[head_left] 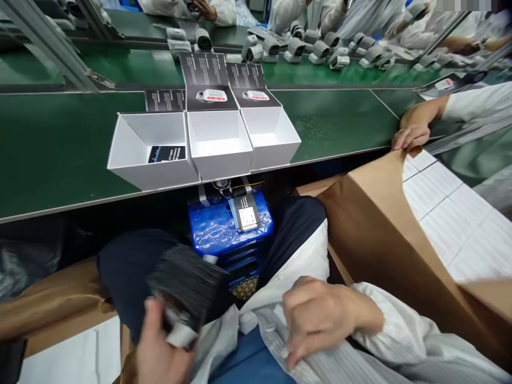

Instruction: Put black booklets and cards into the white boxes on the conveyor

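Observation:
My left hand is low over my lap, closed on a thick stack of black flat sheets, blurred by motion. My right hand lies against my white coat with the fingers curled and pressed into the fabric. On the green belt ahead stand three open white boxes side by side: the left box holds a black leaflet; the middle box and the right box look empty. Their raised lids are black with a white device printed on them.
A blue padded crate sits under the belt's edge with a small black card on it. On the right, another person's hand holds the flap of a brown carton of white sheets. Several white camera devices line the far side.

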Demonstrator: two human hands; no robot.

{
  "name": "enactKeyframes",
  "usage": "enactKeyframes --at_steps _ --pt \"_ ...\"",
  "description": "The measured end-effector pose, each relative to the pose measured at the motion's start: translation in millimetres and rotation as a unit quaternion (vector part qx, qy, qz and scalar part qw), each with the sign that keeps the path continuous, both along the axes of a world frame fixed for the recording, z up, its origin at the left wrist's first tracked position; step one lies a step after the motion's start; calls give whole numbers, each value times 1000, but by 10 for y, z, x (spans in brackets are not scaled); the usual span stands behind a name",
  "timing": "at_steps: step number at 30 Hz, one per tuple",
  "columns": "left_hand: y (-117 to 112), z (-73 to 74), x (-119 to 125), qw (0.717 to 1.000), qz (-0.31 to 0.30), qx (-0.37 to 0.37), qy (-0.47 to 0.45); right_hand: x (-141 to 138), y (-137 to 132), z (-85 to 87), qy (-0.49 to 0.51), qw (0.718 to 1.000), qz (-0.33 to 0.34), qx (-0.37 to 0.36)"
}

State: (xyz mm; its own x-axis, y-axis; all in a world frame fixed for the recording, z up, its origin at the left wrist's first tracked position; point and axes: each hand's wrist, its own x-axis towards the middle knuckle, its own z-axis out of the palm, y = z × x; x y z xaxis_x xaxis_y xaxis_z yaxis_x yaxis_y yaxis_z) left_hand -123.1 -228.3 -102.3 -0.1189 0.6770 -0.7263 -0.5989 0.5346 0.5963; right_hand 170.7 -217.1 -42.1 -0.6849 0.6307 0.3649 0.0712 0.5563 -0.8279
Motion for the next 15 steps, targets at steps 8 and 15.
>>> enactKeyframes --at_steps 8,15 --pt "622 224 -55 985 116 -27 127 1086 1639 -705 -226 733 -635 -94" --pt "555 -135 66 986 10 79 -149 511 1516 -620 -103 870 -451 -170"
